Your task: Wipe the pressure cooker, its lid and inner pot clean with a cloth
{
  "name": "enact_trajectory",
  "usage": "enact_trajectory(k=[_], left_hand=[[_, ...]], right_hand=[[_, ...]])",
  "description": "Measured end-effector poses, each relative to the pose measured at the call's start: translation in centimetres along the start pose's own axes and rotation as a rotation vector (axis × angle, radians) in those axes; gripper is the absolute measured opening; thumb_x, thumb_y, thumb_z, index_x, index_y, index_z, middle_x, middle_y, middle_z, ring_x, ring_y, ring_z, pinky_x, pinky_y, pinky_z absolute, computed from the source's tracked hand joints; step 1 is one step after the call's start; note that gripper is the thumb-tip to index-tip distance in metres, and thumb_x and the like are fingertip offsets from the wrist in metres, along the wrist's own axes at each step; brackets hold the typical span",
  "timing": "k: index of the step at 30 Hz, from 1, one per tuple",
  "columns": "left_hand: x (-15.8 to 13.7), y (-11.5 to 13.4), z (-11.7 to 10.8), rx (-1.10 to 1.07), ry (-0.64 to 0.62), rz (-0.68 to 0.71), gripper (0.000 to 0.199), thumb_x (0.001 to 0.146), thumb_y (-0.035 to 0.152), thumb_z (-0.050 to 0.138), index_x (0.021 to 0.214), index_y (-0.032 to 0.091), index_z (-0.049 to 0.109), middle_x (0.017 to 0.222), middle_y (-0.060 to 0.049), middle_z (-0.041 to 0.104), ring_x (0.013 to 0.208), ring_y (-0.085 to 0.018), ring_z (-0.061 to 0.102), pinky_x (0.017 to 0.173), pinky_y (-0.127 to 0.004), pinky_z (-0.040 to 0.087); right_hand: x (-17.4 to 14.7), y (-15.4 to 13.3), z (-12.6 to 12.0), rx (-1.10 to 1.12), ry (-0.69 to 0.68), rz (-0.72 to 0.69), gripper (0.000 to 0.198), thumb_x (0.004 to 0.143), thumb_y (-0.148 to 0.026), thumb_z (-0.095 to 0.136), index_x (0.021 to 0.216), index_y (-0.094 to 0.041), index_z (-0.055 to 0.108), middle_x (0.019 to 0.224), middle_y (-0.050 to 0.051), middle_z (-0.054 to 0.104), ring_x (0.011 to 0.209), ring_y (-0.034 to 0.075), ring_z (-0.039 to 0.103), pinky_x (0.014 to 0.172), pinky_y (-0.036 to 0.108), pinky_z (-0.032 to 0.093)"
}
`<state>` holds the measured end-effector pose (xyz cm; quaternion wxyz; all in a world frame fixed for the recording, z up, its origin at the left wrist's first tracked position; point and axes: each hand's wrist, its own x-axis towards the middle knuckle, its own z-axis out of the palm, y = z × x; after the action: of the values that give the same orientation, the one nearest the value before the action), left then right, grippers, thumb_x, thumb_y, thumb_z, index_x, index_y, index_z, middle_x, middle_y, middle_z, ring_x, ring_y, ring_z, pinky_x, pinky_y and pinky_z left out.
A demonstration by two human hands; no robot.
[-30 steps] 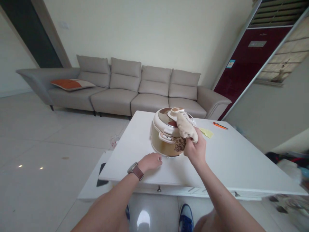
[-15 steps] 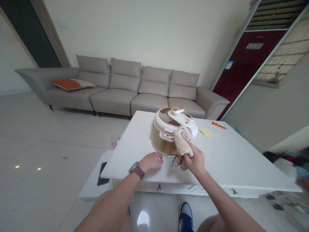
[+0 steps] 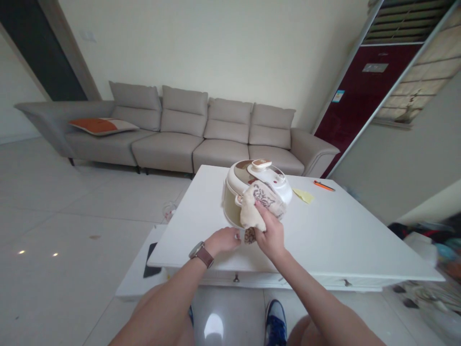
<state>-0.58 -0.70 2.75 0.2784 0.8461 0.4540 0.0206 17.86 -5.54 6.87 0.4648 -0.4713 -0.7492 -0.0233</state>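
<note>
A white and gold electric pressure cooker (image 3: 231, 207) stands on a white table (image 3: 324, 240), its lid down. My right hand (image 3: 271, 233) grips a cream cloth (image 3: 264, 196) with a brown pattern, pressed against the cooker's front. The cloth covers most of the front handle and the panel area below the lid. Low at the cooker's front left base is my left hand (image 3: 224, 240), a watch on its wrist and its fingers curled in. A small pale bit shows at its fingertips, too small to name.
To the cooker's right lie a yellow paper or cloth piece (image 3: 303, 195) and an orange pen-like item (image 3: 324, 186). A dark flat object (image 3: 151, 262) rests on a lower white surface at the left. Behind the table stands a grey sofa (image 3: 219, 149).
My right hand has moved the cloth leftward across the cooker's front, now over its handle. My left hand stays by the base, while the whole view shifts slightly.
</note>
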Motion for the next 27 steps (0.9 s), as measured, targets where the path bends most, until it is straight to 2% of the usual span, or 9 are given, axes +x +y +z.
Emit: enact_trajectory(k=[3, 7, 9, 11, 14, 17, 20, 24, 27], left_hand=[[-0.1, -0.2, -0.2, 0.003, -0.006, -0.037, 0.032, 0.089, 0.029, 0.053, 0.109, 0.021, 0.076, 0.112, -0.011, 0.078, 0.104, -0.029, 0.073, 0.09, -0.037, 0.053], [-0.3, -0.3, -0.5, -0.008, -0.009, -0.058, 0.034, 0.089, 0.029, 0.053, 0.111, 0.021, 0.077, 0.111, -0.012, 0.079, 0.103, -0.029, 0.073, 0.089, -0.037, 0.053], [-0.3, -0.3, -0.7, -0.015, -0.008, -0.062, 0.034, 0.088, 0.03, 0.054, 0.112, 0.022, 0.077, 0.111, -0.012, 0.079, 0.103, -0.029, 0.073, 0.089, -0.036, 0.053], [-0.3, -0.2, -0.8, -0.021, -0.01, -0.062, 0.034, 0.088, 0.03, 0.054, 0.112, 0.022, 0.077, 0.111, -0.012, 0.079, 0.103, -0.028, 0.073, 0.088, -0.036, 0.053], [-0.3, -0.1, -0.9, -0.025, -0.019, -0.059, 0.035, 0.088, 0.029, 0.054, 0.113, 0.021, 0.077, 0.109, -0.011, 0.08, 0.1, -0.027, 0.074, 0.087, -0.035, 0.053], [-0.3, 0.0, -0.9, -0.027, -0.03, -0.051, 0.034, 0.088, 0.028, 0.053, 0.111, 0.02, 0.078, 0.109, -0.011, 0.08, 0.101, -0.028, 0.074, 0.087, -0.035, 0.054], [-0.3, 0.2, -1.0, -0.028, -0.036, -0.043, 0.033, 0.088, 0.026, 0.053, 0.107, 0.02, 0.079, 0.111, -0.011, 0.08, 0.104, -0.028, 0.074, 0.089, -0.035, 0.054], [-0.6, 0.4, -1.4, -0.031, -0.042, -0.037, 0.033, 0.088, 0.026, 0.053, 0.108, 0.02, 0.079, 0.11, -0.01, 0.08, 0.104, -0.027, 0.074, 0.091, -0.033, 0.054], [-0.8, 0.4, -1.6, -0.03, -0.045, -0.037, 0.032, 0.087, 0.025, 0.053, 0.106, 0.02, 0.079, 0.108, -0.009, 0.081, 0.104, -0.027, 0.074, 0.093, -0.034, 0.054]], right_hand=[[-0.2, 0.3, -1.6, 0.104, 0.126, 0.202, 0.038, 0.085, -0.024, 0.055, 0.119, -0.019, 0.071, 0.111, 0.009, 0.079, 0.1, 0.027, 0.075, 0.088, 0.038, 0.059], [0.8, 0.8, -5.1, 0.209, 0.613, 0.518, 0.028, 0.087, -0.04, 0.064, 0.096, -0.015, 0.073, 0.089, 0.007, 0.077, 0.083, 0.023, 0.071, 0.074, 0.033, 0.056], [1.8, 0.4, -6.6, 0.219, 0.805, 0.538, 0.031, 0.087, -0.042, 0.065, 0.1, -0.014, 0.073, 0.094, 0.007, 0.076, 0.087, 0.024, 0.07, 0.078, 0.034, 0.056], [3.1, -0.4, -7.8, 0.147, 0.863, 0.434, 0.03, 0.089, -0.039, 0.063, 0.104, -0.015, 0.072, 0.099, 0.007, 0.075, 0.092, 0.024, 0.07, 0.084, 0.037, 0.056], [5.4, -1.8, -8.0, -0.052, 0.648, 0.177, 0.031, 0.088, -0.028, 0.059, 0.115, -0.017, 0.071, 0.106, 0.008, 0.075, 0.099, 0.027, 0.071, 0.09, 0.039, 0.055], [7.8, -2.9, -6.2, -0.253, 0.179, 0.002, 0.044, 0.087, -0.019, 0.056, 0.13, -0.02, 0.066, 0.122, 0.011, 0.074, 0.113, 0.03, 0.069, 0.095, 0.041, 0.055], [9.6, -3.8, -3.4, -0.44, -0.226, -0.114, 0.038, 0.089, -0.015, 0.058, 0.126, -0.023, 0.066, 0.132, 0.011, 0.071, 0.126, 0.032, 0.064, 0.103, 0.044, 0.052], [10.5, -5.1, -1.0, -0.616, -0.422, -0.252, 0.022, 0.089, -0.016, 0.063, 0.111, -0.019, 0.066, 0.13, 0.016, 0.071, 0.135, 0.033, 0.058, 0.108, 0.045, 0.048], [10.2, -5.4, -0.9, -0.679, -0.485, -0.354, 0.026, 0.089, -0.017, 0.066, 0.115, -0.016, 0.065, 0.135, 0.02, 0.068, 0.134, 0.033, 0.059, 0.107, 0.045, 0.048]])
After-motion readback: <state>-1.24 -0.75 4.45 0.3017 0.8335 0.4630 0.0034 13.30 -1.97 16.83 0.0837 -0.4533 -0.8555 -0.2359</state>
